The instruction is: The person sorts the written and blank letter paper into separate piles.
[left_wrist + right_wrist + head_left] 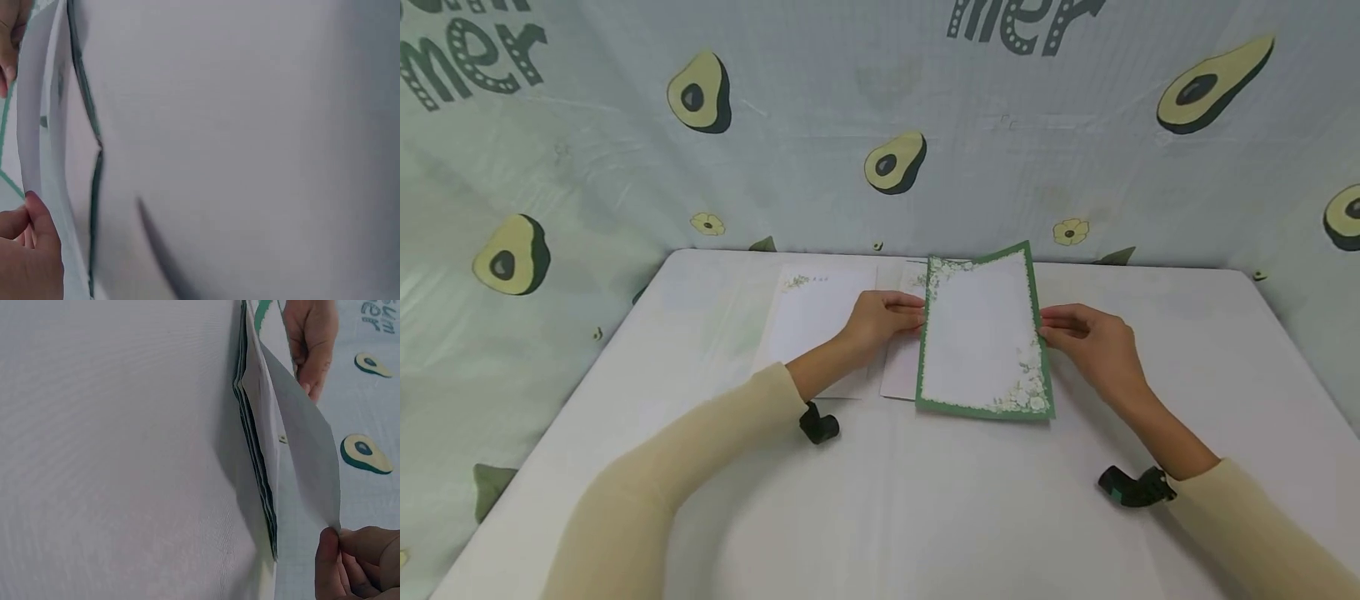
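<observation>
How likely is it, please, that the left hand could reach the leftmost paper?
Probably yes: the left hand is close to the leftmost paper, whose left side lies uncovered, but that hand holds the green-bordered paper.

White table (pixel 970 517), far corners rounded. Lying directly on it, left: one white paper sheet (pixel 812 333), small green floral sprig printed near its upper left corner. Just beside, to the right: a second pale paper sheet (pixel 897 375), partly hidden from view.

On the table (pixel 970 508), two papers (pixel 812 333) lie left of the held sheet (pixel 981 333).
</observation>
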`<state>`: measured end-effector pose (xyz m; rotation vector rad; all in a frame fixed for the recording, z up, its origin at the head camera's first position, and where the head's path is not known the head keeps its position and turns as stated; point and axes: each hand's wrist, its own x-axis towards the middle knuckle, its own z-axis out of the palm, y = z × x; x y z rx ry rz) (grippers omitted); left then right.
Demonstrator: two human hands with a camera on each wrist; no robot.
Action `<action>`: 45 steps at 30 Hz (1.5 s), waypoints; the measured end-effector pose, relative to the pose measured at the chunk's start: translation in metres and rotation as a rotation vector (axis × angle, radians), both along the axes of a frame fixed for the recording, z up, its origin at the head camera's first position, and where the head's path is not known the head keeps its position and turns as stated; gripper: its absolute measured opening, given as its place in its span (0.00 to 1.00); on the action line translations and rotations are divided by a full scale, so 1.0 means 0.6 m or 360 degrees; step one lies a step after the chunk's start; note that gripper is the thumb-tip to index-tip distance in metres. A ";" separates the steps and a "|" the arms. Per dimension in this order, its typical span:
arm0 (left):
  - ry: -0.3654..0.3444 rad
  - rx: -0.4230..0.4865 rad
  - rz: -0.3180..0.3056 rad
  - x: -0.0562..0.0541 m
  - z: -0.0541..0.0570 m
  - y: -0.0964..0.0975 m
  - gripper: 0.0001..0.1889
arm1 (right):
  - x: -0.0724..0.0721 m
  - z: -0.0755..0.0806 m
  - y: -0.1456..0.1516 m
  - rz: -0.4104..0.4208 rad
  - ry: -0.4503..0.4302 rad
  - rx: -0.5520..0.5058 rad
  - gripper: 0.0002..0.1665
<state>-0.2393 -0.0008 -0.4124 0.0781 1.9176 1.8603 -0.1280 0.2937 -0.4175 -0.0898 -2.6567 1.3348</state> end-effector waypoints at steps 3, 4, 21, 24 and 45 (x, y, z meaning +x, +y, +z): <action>0.0069 -0.0014 -0.0033 0.004 0.012 0.009 0.14 | 0.009 0.003 0.005 -0.0018 0.0033 0.0000 0.20; 0.0085 -0.0007 -0.0042 0.005 0.016 0.013 0.14 | 0.012 0.005 0.007 -0.0023 0.0045 0.0006 0.20; 0.0223 0.0100 -0.0068 0.013 0.032 0.085 0.14 | 0.030 0.031 0.062 -0.0101 0.0042 0.0056 0.23; 0.0206 0.0116 -0.0062 0.010 0.027 0.097 0.15 | 0.034 0.037 0.076 -0.0117 0.0010 0.0047 0.24; 0.0135 0.0065 -0.0154 0.032 -0.012 0.175 0.11 | 0.065 0.029 0.147 -0.0138 -0.0253 0.0077 0.30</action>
